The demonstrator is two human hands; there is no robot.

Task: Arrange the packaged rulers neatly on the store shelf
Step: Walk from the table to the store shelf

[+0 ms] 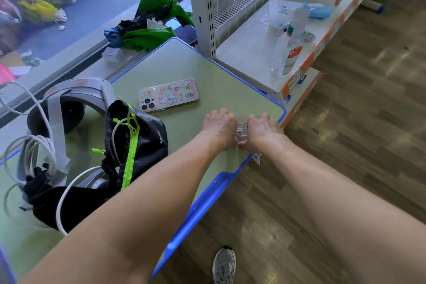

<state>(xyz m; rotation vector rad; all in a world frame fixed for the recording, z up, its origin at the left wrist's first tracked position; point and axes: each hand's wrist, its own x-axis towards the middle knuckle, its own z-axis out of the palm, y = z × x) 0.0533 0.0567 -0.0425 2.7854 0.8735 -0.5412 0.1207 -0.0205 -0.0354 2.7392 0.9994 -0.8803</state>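
Note:
Clear packaged rulers (242,132) lie on the green table (184,69) near its right edge, mostly hidden under my hands. A corner of the clear packaging (256,158) sticks out past the table edge. My left hand (220,122) and my right hand (262,128) sit side by side, backs up, with fingers curled down around the pack. The white store shelf (249,53) stands just beyond the table to the right.
On the table lie a phone in a cartoon case (168,95), a black pouch with neon zip (136,143), a grey headset (76,99) and white cables (30,145). Clear bottles (288,53) stand on the shelf. Green umbrellas (152,27) lie behind. Wooden floor on the right.

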